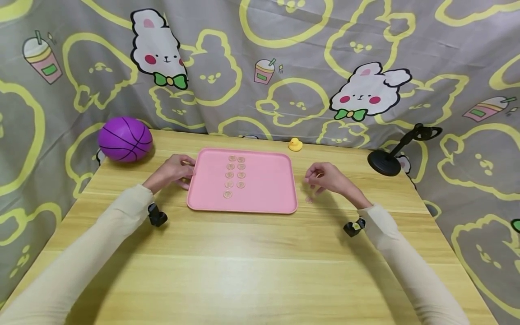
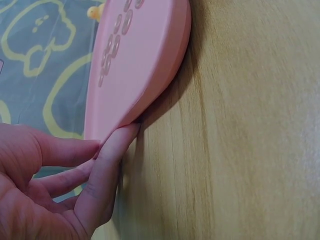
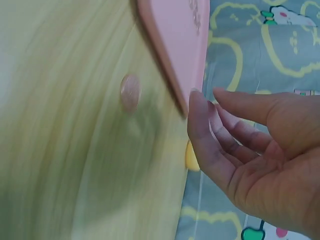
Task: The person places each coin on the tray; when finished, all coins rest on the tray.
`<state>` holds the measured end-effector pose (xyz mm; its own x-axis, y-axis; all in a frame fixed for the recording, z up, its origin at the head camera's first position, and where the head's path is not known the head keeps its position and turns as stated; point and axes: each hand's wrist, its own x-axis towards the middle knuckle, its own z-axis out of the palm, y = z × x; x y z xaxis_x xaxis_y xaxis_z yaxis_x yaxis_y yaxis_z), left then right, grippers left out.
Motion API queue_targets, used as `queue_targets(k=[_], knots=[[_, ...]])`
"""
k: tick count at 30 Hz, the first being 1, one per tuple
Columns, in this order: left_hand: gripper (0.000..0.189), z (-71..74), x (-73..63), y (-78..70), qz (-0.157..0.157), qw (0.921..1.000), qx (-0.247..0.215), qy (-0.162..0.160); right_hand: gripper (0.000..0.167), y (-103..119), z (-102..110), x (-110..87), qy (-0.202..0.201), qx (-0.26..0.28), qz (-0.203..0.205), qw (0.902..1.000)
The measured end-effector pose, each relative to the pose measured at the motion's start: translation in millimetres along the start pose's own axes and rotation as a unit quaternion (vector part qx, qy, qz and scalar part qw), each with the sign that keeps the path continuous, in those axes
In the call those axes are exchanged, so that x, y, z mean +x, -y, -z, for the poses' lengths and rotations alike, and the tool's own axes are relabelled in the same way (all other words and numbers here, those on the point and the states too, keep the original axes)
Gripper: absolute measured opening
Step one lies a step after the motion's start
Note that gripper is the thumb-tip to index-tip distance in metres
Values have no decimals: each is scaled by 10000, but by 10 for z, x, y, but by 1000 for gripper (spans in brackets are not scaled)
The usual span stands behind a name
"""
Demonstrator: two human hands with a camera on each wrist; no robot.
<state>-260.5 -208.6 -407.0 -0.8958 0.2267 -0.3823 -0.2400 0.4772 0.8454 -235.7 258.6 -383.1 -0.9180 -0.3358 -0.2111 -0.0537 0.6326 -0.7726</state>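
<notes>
My left hand [image 1: 176, 170] is at the left side of a pink tray [image 1: 268, 180]. In the left wrist view its thumb and fingers pinch the tray's rim [image 2: 150, 100]. Several round coins [image 1: 229, 175] lie on the tray in two columns, left of its middle. Beyond the tray's right edge, my right hand [image 1: 326, 177] hovers over the table with fingers loosely bent and nothing between thumb and forefinger. A single coin [image 3: 130, 93] lies flat on the wood just below its fingertips, apart from the tray.
A purple basketball [image 1: 125, 139] sits at the table's back left. Behind the tray is a small yellow rubber duck [image 1: 295, 144]. A black stand [image 1: 386, 162] with a round base is at the back right. Patterned curtain [image 1: 227, 104] hangs along the wooden table's far edge.
</notes>
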Motion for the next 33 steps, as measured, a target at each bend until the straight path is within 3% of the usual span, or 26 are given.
queue_targets(k=[4,11,18,27,33], knots=[[53,-1,6,-5,69,10000,29,-14,15,-99,60,-58,224,-213,26,9995],[53,7,19,-12,97,9999,57,-5,22,-274,85,-92,630,-693,536,9942],[54,9,24,-14,175,9998,8,72,28,-388,24,-124,846,-746,615,9917],[56,35,5,6,27,9999,-65,147,16,-421,-58,-111,730,-789,1136,9877],[55,6,2,-6,50,9999,-70,145,14,-381,-54,-80,515,-937,861,9905]])
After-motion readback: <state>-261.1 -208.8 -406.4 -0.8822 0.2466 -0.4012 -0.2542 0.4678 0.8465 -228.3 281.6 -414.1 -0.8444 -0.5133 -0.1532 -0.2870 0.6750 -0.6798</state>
